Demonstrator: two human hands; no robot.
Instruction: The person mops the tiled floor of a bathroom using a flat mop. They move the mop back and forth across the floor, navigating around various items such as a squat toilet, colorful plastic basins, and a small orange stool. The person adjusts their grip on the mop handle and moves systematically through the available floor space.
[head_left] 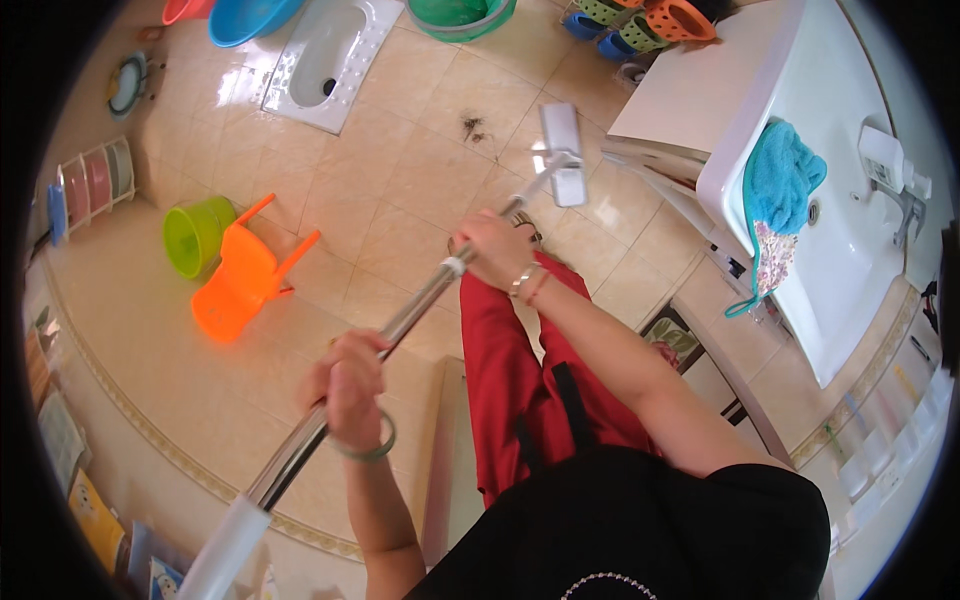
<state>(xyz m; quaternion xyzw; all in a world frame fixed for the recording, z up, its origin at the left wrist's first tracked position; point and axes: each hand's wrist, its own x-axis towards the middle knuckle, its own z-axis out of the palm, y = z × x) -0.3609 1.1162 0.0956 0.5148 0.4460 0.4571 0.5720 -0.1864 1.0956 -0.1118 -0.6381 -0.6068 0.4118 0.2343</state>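
A long flat mop with a silver pole [418, 305] runs from the lower left toward the middle of the bathroom floor. My left hand [350, 388] is wrapped round the pole near its pale upper grip [228, 545]. Farther down, my right hand [495, 250] is closed on the same pole, just past a white collar [455, 265]. The narrow white-grey mop head [562, 135] lies on the tiles at the pole's far end. A small dark clump, perhaps hair, [472, 127] is on the floor to the left of the mop head.
An orange child-size chair [240, 290] and a lime bucket [192, 240] stand at left. A squat toilet [318, 60] is set in the floor ahead, near blue [245, 22] and green [450, 22] basins. At right, a teal towel [780, 180] hangs over the washbasin [850, 250].
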